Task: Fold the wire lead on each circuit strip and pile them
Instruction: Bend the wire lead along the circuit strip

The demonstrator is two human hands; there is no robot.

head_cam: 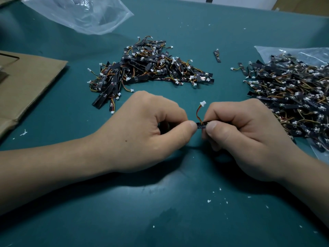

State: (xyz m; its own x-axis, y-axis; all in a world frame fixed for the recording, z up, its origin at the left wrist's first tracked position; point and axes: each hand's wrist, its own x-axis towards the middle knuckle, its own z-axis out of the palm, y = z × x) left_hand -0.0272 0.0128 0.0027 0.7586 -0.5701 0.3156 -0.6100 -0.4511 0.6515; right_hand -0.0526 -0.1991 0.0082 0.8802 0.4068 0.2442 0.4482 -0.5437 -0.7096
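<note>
Black circuit strip [201,125], held between both hands over the teal table [160,207]. The left hand [142,129] pinches the strip's 9 o'clock end between thumb and curled forefinger. The right hand [240,134] grips the 3 o'clock end, thumb on the near face, with the rest of the strip hidden inside the fingers. Only a short span shows between the two thumbs.

The strip's long axis runs from 9 to 3 o'clock, level across the view. The wire lead [198,113] leaves the exposed span and rises toward 12 o'clock in a slight curve. Its white connector [203,103] is at the top, just beside the right forefinger. The lead therefore stands roughly square to the strip and is not yet laid along it, so the fold appears to be the step in hand. The right hand is the nearer to the connector and seems better placed to press the lead over.

A pile of strips [151,68] lies on the table at 11 o'clock from the hands, on the left hand's side; it is probably the finished stack. A larger heap on a clear bag [293,97] lies at 2 o'clock, near the right hand.
</note>
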